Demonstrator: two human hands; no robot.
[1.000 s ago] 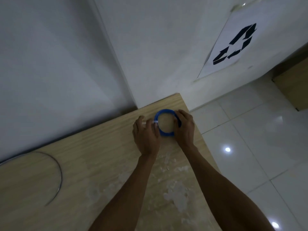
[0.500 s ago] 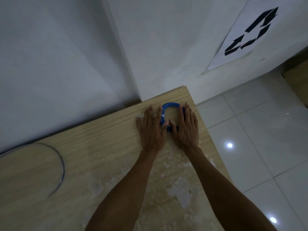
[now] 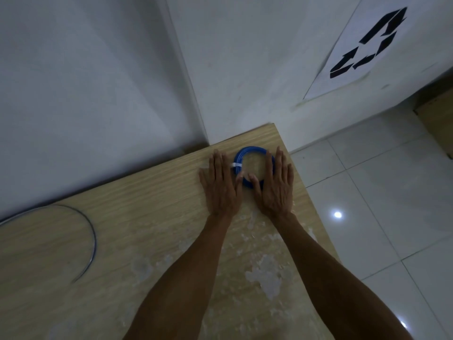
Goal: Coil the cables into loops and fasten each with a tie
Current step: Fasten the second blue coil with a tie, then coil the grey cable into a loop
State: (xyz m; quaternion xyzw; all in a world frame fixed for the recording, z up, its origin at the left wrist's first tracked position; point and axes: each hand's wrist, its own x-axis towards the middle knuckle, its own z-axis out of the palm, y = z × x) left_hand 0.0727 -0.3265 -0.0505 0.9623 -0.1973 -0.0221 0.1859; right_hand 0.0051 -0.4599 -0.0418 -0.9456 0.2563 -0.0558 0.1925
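Blue cable coil (image 3: 252, 149), banded by a white tie (image 3: 235, 165), stands out against a pale, wood-grain table (image 3: 147, 204).
Whitish, blotchy patches mottle the beige tabletop. A thin second cable (image 3: 94, 241) reads dark grey. The wall sheet (image 3: 362, 52) is white with black arrows, and the floor tiles (image 3: 380, 180) are glossy white with grey joints.

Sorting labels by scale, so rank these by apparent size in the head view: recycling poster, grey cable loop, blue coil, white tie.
1. recycling poster and grey cable loop: alike, both cut off by the frame, unranked
2. blue coil
3. white tie
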